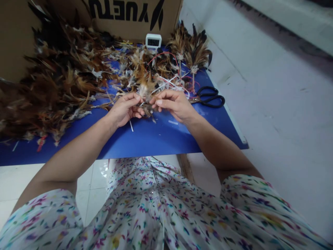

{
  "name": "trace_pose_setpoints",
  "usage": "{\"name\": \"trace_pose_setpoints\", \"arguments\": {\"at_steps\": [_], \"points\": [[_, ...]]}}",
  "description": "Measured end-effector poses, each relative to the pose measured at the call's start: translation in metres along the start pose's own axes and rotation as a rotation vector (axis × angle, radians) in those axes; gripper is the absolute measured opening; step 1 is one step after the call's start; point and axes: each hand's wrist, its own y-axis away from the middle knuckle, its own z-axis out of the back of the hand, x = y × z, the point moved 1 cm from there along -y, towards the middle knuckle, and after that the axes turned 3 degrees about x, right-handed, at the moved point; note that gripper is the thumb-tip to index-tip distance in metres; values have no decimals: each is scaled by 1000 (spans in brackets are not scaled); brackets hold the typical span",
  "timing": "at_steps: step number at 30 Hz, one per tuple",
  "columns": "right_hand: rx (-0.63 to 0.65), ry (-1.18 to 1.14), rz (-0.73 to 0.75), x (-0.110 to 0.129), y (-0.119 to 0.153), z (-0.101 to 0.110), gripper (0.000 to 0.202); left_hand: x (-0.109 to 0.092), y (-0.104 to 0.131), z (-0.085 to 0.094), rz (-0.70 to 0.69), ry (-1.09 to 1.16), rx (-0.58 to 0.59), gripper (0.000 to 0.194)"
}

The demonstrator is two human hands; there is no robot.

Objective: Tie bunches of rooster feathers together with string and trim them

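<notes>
Both of my hands meet over the near middle of the blue tabletop [145, 139]. My left hand [127, 108] is closed in a pinch, with a bit of white strip showing at its thumb tip. Another length of white strip [131, 125] shows below that palm. My right hand [175, 105] pinches thumb to fingers just beside it; what lies between those fingertips is too small to tell. Right behind the fingertips is a tuft of brown feathers [147, 85] with pale fluff. Small dark feathers [148, 110] show beneath the hands.
A large heap of brown feathers [57, 90] covers the left side. Black-handled scissors [208, 98] lie right of my right hand. Behind are white strips [168, 82], red string [166, 53], feather bunches [195, 52], a small white clock [153, 41] and a cardboard box [130, 21]. A wall [273, 86] borders the right.
</notes>
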Motion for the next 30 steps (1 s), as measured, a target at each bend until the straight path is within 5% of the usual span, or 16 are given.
{"name": "trace_pose_setpoints", "arguments": {"at_steps": [17, 30], "points": [[0, -37, -46, -4, 0, 1, 28, 7, -4, 5, -79, 5, -37, 18], [-25, 108, -69, -18, -1, -11, 41, 14, 0, -3, -118, -49, 65, 37]]}}
